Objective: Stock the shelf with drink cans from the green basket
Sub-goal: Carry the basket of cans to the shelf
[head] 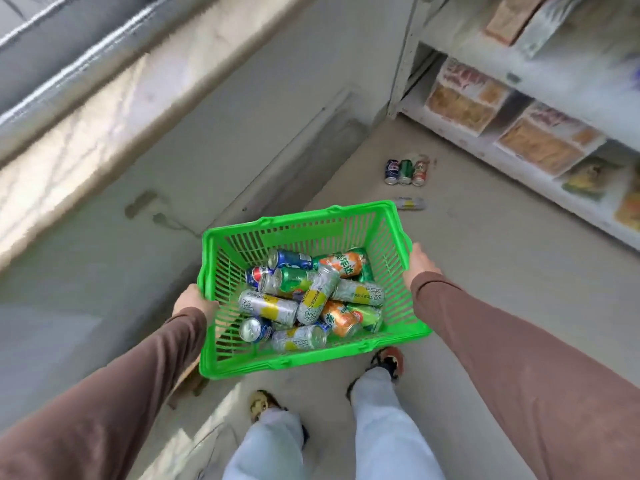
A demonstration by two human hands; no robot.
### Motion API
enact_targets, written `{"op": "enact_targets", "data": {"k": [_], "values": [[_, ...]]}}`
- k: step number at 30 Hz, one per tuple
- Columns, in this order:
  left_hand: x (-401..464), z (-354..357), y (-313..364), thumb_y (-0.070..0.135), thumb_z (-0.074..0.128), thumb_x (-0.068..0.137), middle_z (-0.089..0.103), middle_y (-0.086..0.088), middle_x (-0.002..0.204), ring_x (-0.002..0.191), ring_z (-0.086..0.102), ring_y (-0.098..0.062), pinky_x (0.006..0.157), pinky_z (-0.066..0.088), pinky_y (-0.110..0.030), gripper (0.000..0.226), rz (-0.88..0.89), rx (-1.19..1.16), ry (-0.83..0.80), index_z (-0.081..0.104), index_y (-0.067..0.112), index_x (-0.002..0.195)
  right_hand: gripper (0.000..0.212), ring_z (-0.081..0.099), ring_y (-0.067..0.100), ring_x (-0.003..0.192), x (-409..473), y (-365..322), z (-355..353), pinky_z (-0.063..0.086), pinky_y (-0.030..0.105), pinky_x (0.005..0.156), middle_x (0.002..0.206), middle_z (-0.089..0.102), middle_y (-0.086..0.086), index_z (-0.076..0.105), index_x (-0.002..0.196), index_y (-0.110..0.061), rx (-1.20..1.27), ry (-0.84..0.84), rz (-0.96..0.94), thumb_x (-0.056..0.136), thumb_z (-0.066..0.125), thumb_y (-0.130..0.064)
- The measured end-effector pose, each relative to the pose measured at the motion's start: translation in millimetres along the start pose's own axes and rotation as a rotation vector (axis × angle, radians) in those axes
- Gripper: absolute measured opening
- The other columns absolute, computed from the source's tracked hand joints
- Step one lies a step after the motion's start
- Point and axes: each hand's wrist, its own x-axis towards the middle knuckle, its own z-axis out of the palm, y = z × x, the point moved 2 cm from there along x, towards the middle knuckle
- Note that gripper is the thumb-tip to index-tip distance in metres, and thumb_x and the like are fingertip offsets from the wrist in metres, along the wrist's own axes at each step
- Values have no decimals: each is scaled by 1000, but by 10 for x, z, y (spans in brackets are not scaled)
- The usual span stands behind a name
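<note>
Drink cans (311, 296) of mixed colours lie heaped, none yet shelved, inside the green slatted plastic basket (298, 230), gripped at its sides by left hand (190, 303) and right hand (420, 261), the white metal shelf (485, 133) beyond it.

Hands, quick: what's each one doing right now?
Left hand: grip on the green basket rim.
Right hand: grip on the basket's other side.

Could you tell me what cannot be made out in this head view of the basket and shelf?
- Fingers of left hand and right hand: hidden behind the green basket rim.
- Shelf packages: motion-blurred, labels unreadable.
- Lower cans in the pile: covered by upper ones.
- Upper shelves: cut off by the frame edge.
</note>
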Motion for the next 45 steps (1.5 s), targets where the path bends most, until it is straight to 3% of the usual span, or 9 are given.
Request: {"op": "enact_targets", "data": {"k": [5, 11, 14, 24, 34, 37, 45], "values": [[-243, 530, 1606, 13, 68, 80, 63, -28, 109, 102, 61, -41, 83, 46, -39, 31, 155, 73, 13, 57, -3, 105, 62, 59, 40, 123, 410, 1305, -676, 46, 43, 99, 134, 59, 24, 19, 153, -6, 90, 73, 145, 97, 46, -1], [-481, 1169, 3470, 17, 68, 81, 62, -28, 111, 105, 59, -42, 83, 46, -39, 35, 370, 173, -34, 56, -4, 107, 50, 62, 41, 116, 825, 2640, -1442, 49, 44, 93, 122, 64, 27, 29, 144, -2, 173, 171, 334, 97, 46, 0], [-522, 1461, 4318, 19, 69, 81, 62, -25, 111, 105, 59, -40, 84, 45, -39, 36, 443, 207, -83, 56, -2, 107, 46, 64, 42, 112, 1051, 3166, -1727, 49, 45, 89, 117, 66, 25, 33, 136, -1, 213, 195, 404, 93, 50, 0], [-245, 2469, 6851, 15, 63, 81, 62, -23, 113, 106, 60, -37, 87, 46, -38, 37, 629, 329, -191, 56, -1, 114, 51, 62, 45, 113, 2289, 4419, -2219, 48, 47, 92, 120, 63, 29, 29, 141, -2, 358, 213, 671, 96, 52, -3], [295, 3373, 8353, 18, 65, 83, 60, -26, 118, 111, 58, -39, 91, 46, -39, 45, 657, 434, -187, 54, -3, 121, 58, 62, 45, 112, 3799, 5089, -2327, 48, 46, 91, 121, 63, 28, 26, 143, -5, 477, 164, 695, 95, 59, -9], [495, 3657, 8643, 17, 66, 84, 60, -27, 118, 111, 58, -40, 91, 46, -40, 44, 670, 467, -179, 54, -2, 121, 67, 62, 43, 115, 4224, 5243, -2283, 48, 45, 94, 126, 62, 26, 20, 150, -5, 478, 139, 687, 96, 59, -12], [1147, 4591, 9145, 15, 64, 85, 60, -25, 114, 105, 59, -37, 82, 45, -36, 39, 718, 483, -211, 50, -1, 118, 64, 65, 42, 109, 5230, 5608, -1777, 49, 43, 87, 120, 64, 26, 22, 146, -4, 511, 166, 694, 92, 58, -5]]}}
